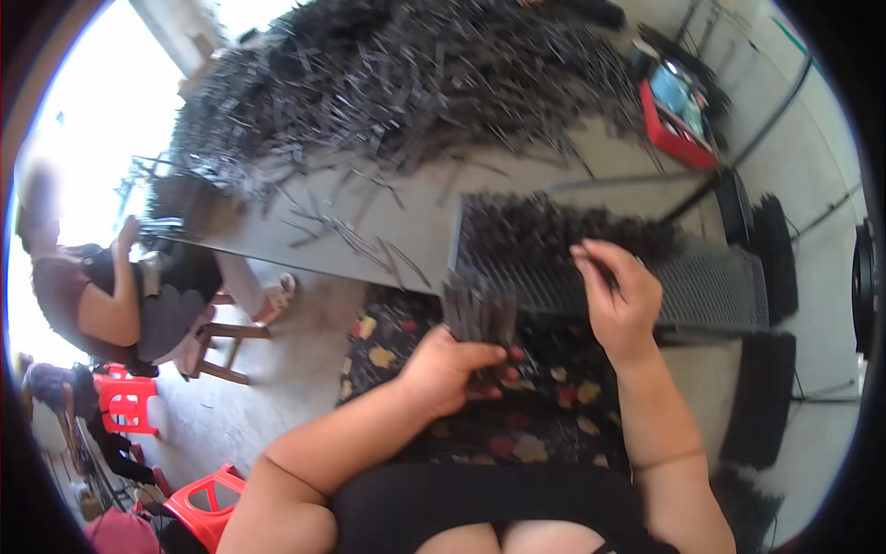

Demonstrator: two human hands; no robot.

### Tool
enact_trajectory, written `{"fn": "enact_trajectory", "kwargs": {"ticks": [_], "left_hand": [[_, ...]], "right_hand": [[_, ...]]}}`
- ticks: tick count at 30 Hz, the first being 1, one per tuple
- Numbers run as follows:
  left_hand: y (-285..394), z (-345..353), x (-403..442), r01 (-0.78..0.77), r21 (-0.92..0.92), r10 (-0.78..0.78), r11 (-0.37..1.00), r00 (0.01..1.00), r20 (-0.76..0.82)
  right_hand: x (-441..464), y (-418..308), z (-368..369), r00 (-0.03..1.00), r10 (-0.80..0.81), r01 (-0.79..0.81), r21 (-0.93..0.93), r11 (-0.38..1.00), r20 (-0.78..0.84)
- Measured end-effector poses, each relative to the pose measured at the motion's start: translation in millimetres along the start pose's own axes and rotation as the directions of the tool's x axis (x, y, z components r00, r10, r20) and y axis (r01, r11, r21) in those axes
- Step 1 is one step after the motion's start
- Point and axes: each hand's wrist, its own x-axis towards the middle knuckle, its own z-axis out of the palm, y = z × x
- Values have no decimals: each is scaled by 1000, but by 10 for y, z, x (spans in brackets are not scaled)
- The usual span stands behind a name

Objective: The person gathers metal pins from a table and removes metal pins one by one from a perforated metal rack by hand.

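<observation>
Wrapped in my left hand (441, 371) is an upright bundle of dark flat strips (480, 309), held just in front of a perforated grid panel (715, 288). Dark tufts (540, 226) stand packed along the far part of that panel. Over its near side hovers my right hand (620, 305), thumb and forefinger pinched together at the edge of the tufts. Whatever is between those fingertips is too small to make out.
A large heap of dark strips (397, 83) covers the back of the table (360, 194), with loose strips nearer. A red box (674, 138) sits at the right, beside black brush-like pieces (761, 397). At left, a person (101, 295) sits near red stools (129, 404).
</observation>
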Motion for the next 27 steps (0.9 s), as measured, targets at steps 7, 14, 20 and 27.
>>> {"fn": "enact_trajectory", "kwargs": {"ticks": [7,14,20,27], "left_hand": [[-63,-54,61,-64,60,64,996,998,5],[-131,-59,84,-48,100,49,994,999,-9],[-146,-34,50,-69,135,74,988,997,-31],[-194,5,4,-226,165,225,960,974,30]], "right_hand": [[118,-1,-50,991,-51,74,-184,980,127],[127,-56,-89,978,-70,102,-162,981,196],[105,-211,-74,962,-151,208,-251,946,228],[-120,-591,-152,738,425,-599,218,771,525]]}}
